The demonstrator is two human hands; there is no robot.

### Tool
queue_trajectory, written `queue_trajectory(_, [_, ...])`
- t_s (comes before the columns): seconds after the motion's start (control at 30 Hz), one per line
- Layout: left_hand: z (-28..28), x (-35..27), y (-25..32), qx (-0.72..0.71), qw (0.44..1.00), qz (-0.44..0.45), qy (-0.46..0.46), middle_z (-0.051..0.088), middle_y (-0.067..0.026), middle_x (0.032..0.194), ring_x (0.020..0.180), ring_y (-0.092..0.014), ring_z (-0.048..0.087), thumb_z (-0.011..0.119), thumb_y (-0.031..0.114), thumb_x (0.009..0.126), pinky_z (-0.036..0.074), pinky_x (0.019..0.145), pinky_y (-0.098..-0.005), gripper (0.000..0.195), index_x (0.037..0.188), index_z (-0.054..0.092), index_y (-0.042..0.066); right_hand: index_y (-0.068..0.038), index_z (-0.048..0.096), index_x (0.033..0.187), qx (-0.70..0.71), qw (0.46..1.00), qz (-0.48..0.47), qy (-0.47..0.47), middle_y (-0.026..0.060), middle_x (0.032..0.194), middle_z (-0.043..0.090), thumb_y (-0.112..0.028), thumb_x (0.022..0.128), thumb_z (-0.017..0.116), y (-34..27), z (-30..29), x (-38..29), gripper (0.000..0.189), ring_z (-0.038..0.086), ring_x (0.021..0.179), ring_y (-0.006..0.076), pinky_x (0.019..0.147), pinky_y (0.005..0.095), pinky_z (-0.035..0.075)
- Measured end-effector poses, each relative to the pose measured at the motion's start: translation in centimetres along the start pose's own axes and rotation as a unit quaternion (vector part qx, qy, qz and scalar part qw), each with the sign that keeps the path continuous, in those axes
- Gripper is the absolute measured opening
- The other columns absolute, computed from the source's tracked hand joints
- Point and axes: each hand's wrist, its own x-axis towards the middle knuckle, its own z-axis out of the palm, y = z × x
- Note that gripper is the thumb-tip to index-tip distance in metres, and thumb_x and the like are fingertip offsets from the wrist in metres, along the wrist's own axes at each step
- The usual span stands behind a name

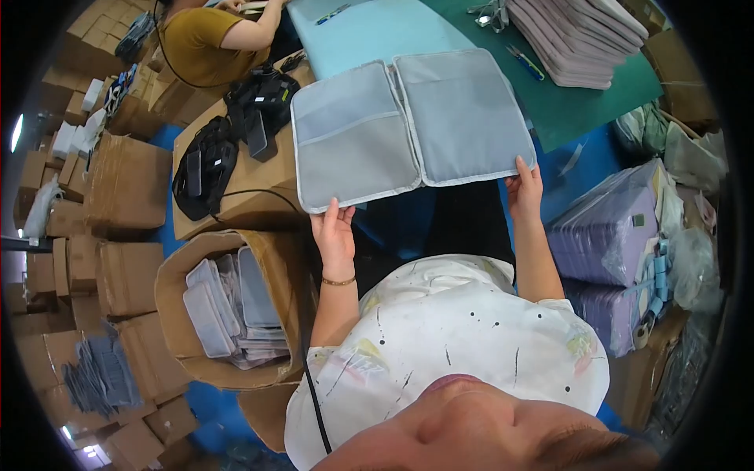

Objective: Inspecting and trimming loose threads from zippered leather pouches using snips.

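A grey fabric case (471, 118) lies spread flat in two panels joined by a central fold, its far part over the table edge. Its left panel has a pocket with a pale band across it. My left hand (334, 232) pinches the near left corner, thumb and fingers at the piped rim. At the near right corner, my right hand (524, 188) grips the edge, with the thumb on top. Beyond the case, thread snips (526, 63) rest on a green mat (565, 112), beside a tall stack of pinkish fabric cases (574, 41).
An open cardboard box (171, 329) of similar cases stands at the left. Black bags (206, 171) and a cable lie on a carton (259, 182). Wrapped purple cases (607, 229) are stacked at the right. Another person (197, 44) sits at the upper left; many cartons stand behind.
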Motion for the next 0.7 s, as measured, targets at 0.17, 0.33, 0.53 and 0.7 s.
queue_trajectory(0.17, [-0.6, -0.1, -0.1, 0.012, 1.000, -0.009, -0.013, 0.057, -0.0032, 0.104, 0.089, -0.013, 0.058, 0.059, 0.002, 0.086, 0.050, 0.073, -0.0259, 0.034, 0.117, 0.047, 0.009, -0.005, 0.052, 0.113, 0.039, 0.999, 0.011, 0.018, 0.0016, 0.099, 0.060, -0.018, 0.092, 0.054, -0.8, 0.7, 0.1, 0.025, 0.057, 0.083, 0.0078, 0.063, 0.0216, 0.048])
queue_trajectory(0.33, [-0.7, -0.2, -0.1, 0.030, 0.999, -0.010, 0.010, 0.059, -0.0037, 0.100, 0.084, -0.013, 0.059, 0.059, 0.001, 0.086, 0.049, 0.072, -0.0245, 0.030, 0.114, 0.050, 0.008, -0.002, 0.055, 0.106, 0.025, 0.999, 0.015, 0.038, 0.0012, 0.091, 0.062, -0.018, 0.092, 0.055, -1.1, 0.1, 1.3, 0.021, 0.058, 0.075, 0.0079, 0.062, 0.0208, 0.045])
queue_trajectory(0.53, [-1.5, 0.3, -0.9, 0.037, 0.999, 0.009, 0.038, 0.060, -0.0038, 0.096, 0.080, -0.013, 0.059, 0.060, 0.000, 0.085, 0.049, 0.071, -0.0234, 0.023, 0.106, 0.054, 0.007, -0.002, 0.057, 0.102, 0.041, 0.998, 0.004, 0.036, 0.0015, 0.082, 0.062, -0.019, 0.092, 0.055, 0.0, -1.1, 2.3, 0.020, 0.055, 0.062, 0.0077, 0.052, 0.0215, 0.042])
queue_trajectory(0.7, [-1.8, 0.5, -1.1, 0.040, 0.998, 0.011, 0.050, 0.061, -0.0034, 0.095, 0.078, -0.012, 0.059, 0.059, 0.000, 0.085, 0.048, 0.070, -0.0231, 0.021, 0.105, 0.054, 0.007, -0.001, 0.057, 0.103, 0.044, 0.995, 0.019, 0.092, 0.0006, 0.078, 0.061, -0.021, 0.093, 0.053, 0.3, -0.5, 2.4, 0.023, 0.052, 0.057, 0.0076, 0.050, 0.0214, 0.041])
